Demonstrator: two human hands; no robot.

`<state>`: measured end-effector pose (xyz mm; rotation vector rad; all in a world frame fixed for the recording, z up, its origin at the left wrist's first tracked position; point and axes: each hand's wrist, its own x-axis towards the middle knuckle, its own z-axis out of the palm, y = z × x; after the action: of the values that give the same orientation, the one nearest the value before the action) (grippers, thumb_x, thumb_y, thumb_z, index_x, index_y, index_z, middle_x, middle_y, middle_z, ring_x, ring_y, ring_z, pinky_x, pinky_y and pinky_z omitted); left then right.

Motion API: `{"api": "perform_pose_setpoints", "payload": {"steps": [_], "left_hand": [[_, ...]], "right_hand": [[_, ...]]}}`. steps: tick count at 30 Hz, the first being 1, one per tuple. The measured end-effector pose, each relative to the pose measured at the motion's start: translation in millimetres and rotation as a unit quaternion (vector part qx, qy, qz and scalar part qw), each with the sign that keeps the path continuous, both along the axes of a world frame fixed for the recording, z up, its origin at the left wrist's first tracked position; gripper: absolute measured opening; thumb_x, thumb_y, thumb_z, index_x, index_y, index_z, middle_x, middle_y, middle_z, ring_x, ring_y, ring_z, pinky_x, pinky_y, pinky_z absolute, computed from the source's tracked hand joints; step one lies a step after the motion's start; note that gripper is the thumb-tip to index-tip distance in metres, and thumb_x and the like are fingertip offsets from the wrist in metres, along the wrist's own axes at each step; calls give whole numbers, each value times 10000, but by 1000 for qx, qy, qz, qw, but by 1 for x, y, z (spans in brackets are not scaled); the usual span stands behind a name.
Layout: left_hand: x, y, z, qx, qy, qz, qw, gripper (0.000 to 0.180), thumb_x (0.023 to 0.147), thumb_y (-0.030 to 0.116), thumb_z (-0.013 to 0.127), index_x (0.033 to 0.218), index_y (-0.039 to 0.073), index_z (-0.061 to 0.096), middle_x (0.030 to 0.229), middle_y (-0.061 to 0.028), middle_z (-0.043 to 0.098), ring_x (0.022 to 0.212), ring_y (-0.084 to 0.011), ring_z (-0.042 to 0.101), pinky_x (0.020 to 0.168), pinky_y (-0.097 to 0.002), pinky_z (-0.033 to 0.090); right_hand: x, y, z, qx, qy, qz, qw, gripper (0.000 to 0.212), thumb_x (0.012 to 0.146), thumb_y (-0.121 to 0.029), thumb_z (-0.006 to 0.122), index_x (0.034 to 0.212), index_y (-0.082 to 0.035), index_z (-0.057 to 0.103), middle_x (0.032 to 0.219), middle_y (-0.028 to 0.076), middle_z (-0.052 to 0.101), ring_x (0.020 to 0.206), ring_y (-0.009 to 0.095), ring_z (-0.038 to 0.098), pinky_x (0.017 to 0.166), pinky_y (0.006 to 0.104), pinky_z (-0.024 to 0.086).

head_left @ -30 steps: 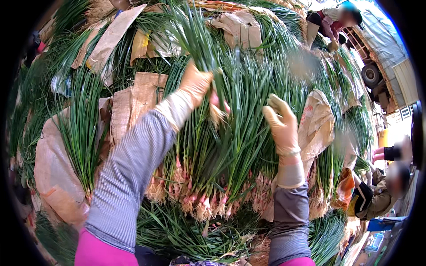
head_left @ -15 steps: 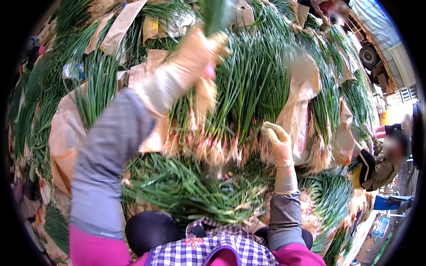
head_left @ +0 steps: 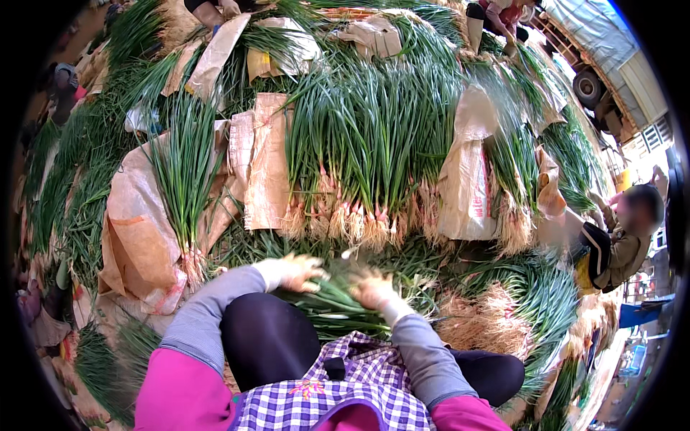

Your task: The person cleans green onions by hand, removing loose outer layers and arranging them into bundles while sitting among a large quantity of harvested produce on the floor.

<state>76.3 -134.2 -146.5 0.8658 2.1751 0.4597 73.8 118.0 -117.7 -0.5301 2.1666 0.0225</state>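
The left hand and the right hand, both covered by pale gloves, are held apart low in front of the body, with a narrow gap left between them. The left fingers are spread over the loose green leaves, which are heaped between and beneath the hands; the right hand is blurred, so whether any leaf is gripped by it cannot be told. Below, the lap is covered by a checked apron. To the right of the hands, a pile of bulb plants is laid with its tangled roots turned toward them. Beyond the hands, a row of green plants is laid out, pinkish bulbs and roots nearest, leaves pointing away. The row is flanked by a tan sack on the left and a pale sack on the right. Farther left, a separate bunch is seen against a crumpled sack. At the far right, a co-worker is seated.
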Motion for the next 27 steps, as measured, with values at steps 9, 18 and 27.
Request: {"api": "perform_pose_setpoints", "payload": {"steps": [9, 18, 27], "left_hand": [[39, -4, -33, 85, -135, -105, 982, 545, 859, 421, 583, 1338, 230, 403, 1319, -143, 423, 1102, -365, 518, 890, -457, 438], [-42, 24, 37, -54, -313, -157, 935, 618, 845, 407, 600, 1379, 179, 388, 1256, -169, 527, 1150, -317, 512, 982, -409, 388], [-124, 36, 98, 378, -347, 378, 770, 333, 921, 358, 543, 1077, 63, 545, 928, -55, 626, 854, -136, 612, 736, -302, 519]], "right_hand": [[28, 47, -1, -129, -232, -75, 961, 604, 895, -525, 475, 1380, -171, 410, 1419, 82, 401, 1328, 287, 337, 1095, 420, 265], [-166, 8, 39, -148, 300, -363, 870, 355, 806, -233, 692, 1112, -78, 597, 899, 102, 685, 805, 223, 663, 765, 333, 509], [-167, -25, 98, -425, -61, -464, 774, 251, 892, -124, 573, 1081, 39, 549, 826, 88, 625, 498, 101, 555, 413, 190, 429]]}}
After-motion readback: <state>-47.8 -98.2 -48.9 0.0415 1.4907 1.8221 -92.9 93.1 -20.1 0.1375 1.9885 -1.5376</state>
